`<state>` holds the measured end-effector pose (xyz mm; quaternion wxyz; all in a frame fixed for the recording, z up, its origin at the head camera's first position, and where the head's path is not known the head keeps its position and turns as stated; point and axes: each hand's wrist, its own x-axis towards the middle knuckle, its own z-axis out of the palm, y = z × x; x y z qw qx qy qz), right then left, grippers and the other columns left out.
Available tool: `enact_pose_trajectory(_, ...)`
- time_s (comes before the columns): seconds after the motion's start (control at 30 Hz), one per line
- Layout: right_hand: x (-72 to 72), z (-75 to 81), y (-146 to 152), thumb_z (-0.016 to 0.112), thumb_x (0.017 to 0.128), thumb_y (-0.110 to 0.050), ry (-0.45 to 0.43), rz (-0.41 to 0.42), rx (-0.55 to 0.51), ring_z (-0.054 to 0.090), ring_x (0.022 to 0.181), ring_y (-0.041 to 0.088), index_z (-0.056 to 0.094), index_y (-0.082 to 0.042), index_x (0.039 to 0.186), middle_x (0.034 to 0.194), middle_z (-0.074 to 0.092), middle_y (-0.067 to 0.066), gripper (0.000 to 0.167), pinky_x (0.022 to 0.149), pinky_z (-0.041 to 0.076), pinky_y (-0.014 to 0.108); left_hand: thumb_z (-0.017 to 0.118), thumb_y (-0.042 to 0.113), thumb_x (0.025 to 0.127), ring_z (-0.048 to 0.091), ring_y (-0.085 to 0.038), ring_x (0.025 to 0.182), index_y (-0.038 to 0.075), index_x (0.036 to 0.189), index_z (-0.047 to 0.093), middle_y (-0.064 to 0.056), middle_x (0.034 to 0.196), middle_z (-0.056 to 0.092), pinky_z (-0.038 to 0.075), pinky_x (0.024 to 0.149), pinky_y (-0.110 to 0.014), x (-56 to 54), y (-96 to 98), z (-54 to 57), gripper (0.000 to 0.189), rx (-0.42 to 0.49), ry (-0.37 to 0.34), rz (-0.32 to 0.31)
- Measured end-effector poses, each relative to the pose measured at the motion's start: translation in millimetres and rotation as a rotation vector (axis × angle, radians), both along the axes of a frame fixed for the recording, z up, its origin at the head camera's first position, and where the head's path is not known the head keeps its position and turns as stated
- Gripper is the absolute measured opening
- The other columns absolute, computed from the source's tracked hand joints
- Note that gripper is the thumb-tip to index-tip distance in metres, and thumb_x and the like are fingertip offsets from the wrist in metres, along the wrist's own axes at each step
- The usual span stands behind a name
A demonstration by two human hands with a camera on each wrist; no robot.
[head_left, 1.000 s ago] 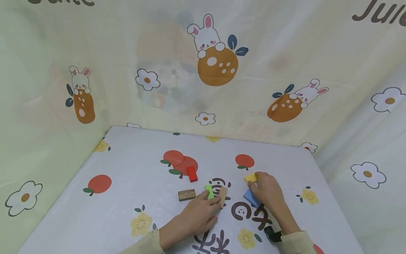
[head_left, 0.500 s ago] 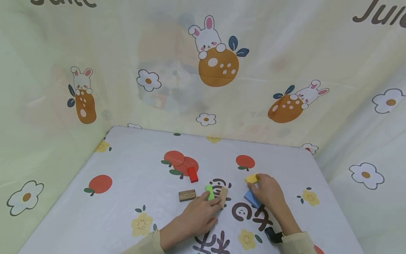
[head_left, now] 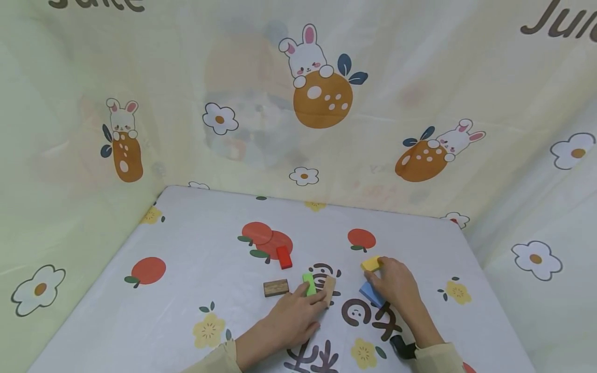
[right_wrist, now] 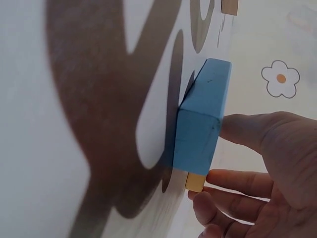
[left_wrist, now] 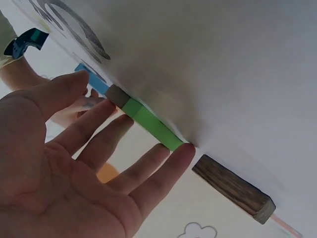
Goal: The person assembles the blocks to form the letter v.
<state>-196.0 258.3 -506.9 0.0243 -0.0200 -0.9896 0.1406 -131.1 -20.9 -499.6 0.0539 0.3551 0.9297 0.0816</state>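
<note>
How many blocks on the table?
6: dark brown block left of the green block; red block beyond them; green block and tan block at the left hand; blue block and yellow block at the right hand. Hands may hide others.

Cut-off lettering reading "Jui" (head_left: 562,23) stands on the curtain (head_left: 387,31); dark characters (head_left: 386,326) on the tablecloth (head_left: 186,238) cannot be read.

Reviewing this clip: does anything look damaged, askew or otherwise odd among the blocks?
Only something minor: in the right wrist view, the blue block shows small dark marks on its surface and along an edge, which stand out against the otherwise plain blue; they may be scuffs. Nothing looks broken or spilled.
</note>
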Motion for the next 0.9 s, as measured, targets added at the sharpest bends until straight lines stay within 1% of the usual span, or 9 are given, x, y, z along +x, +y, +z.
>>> enact_pose_trajectory(0.13, 0.1, 0.6, -1.0, 0.078, 0.093, -0.030, -0.009, -0.005, -0.007, 0.071, 0.103, 0.043, 0.064, 0.011, 0.132, 0.126, 0.071, 0.033, 0.059, 0.099, 0.059, 0.059, 0.072, 0.034, 0.100, 0.052, -0.036, 0.149, 0.028, 0.153, 0.057, 0.007, 0.162, 0.054, 0.061, 0.104, -0.047, 0.9, 0.3, 1.3, 0.055, -0.003, -0.015, 0.003)
enact_pose_trajectory(0.27, -0.9, 1.5, -2.0, 0.078, 0.093, -0.029, -0.019, -0.013, -0.007, 0.071, 0.101, 0.042, 0.064, 0.011, 0.132, 0.125, 0.071, 0.033, 0.058, 0.098, 0.060, 0.058, 0.074, 0.034, 0.099, 0.051, -0.036, 0.150, 0.028, 0.154, 0.056, 0.008, 0.163, 0.053, 0.061, 0.103, -0.047, 1.7, 0.7, 2.0, 0.058, -0.015, -0.013, 0.000)
enact_pose_trajectory(0.53, -0.3, 3.7, -3.0, 0.077, 0.093, -0.029, -0.027, -0.026, -0.007, 0.071, 0.104, 0.043, 0.063, 0.011, 0.133, 0.126, 0.071, 0.032, 0.059, 0.099, 0.060, 0.058, 0.078, 0.037, 0.096, 0.050, -0.034, 0.151, 0.029, 0.156, 0.052, 0.008, 0.164, 0.051, 0.062, 0.102, -0.046, 1.9, 0.4, 2.1, 0.066, -0.046, -0.011, -0.007)
enact_pose_trajectory(0.77, -0.7, 4.9, -3.5, 0.077, 0.093, -0.030, -0.037, -0.041, 0.000, 0.070, 0.105, 0.043, 0.063, 0.010, 0.134, 0.127, 0.070, 0.032, 0.059, 0.099, 0.060, 0.058, 0.078, 0.036, 0.096, 0.050, -0.034, 0.150, 0.028, 0.156, 0.052, 0.008, 0.164, 0.052, 0.063, 0.100, -0.045, 1.8, 1.8, -1.5, 0.066, -0.041, 0.012, -0.010)
enact_pose_trajectory(0.9, -0.7, 4.5, -3.3, 0.077, 0.093, -0.031, -0.037, -0.040, -0.005, 0.071, 0.100, 0.041, 0.063, 0.010, 0.133, 0.126, 0.071, 0.032, 0.059, 0.097, 0.061, 0.057, 0.078, 0.036, 0.096, 0.049, -0.034, 0.152, 0.028, 0.157, 0.051, 0.008, 0.165, 0.050, 0.062, 0.101, -0.046, 2.8, 1.4, -2.4, 0.067, -0.043, 0.003, -0.004)
